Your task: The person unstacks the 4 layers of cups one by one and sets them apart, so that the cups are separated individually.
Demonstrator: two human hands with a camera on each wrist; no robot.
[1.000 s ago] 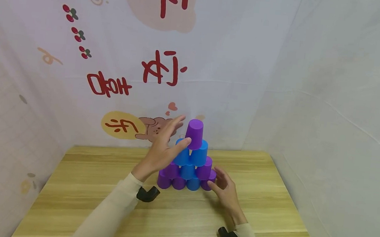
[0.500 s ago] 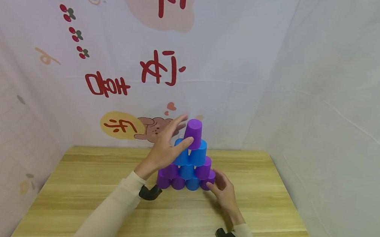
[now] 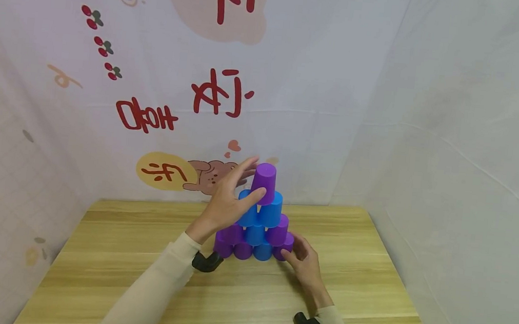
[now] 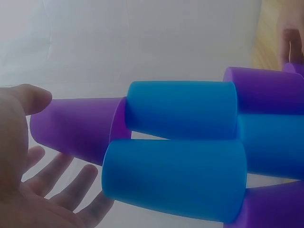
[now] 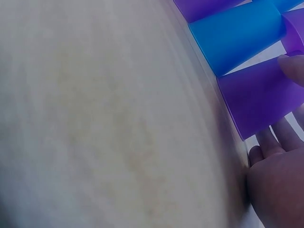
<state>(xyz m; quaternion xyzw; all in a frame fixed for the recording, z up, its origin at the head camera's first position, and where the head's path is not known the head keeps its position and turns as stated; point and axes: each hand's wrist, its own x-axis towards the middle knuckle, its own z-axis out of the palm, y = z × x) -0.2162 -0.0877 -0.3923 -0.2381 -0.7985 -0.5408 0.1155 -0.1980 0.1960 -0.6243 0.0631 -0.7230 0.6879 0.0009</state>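
Observation:
In the head view, upside-down cups make a pyramid in several tiers. A purple cup (image 3: 265,177) tops it, standing across two blue cups, of which the right blue cup (image 3: 271,210) shows best. My left hand (image 3: 224,205) is around the top cup's left side, thumb in front and fingers beyond it. The left wrist view has the fingers spread and relaxed beside that purple cup (image 4: 71,126). My right hand (image 3: 308,268) is cupped loosely at the bottom-right purple cup (image 5: 256,99), thumb overlapping its near side. Whether either hand touches its cup is hard to tell.
The pyramid stands toward the back of a wooden table (image 3: 247,305). Behind it hangs a white printed cloth (image 3: 310,110), with pale cloth at both sides too. A black wrist mount (image 3: 207,262) hangs under the left wrist; another black mount (image 3: 306,322) is at the right.
My left hand has shifted slightly right, its thumb further across the top cup. The right hand has edged a little closer to the bottom-right cup. The cups still stand the same.

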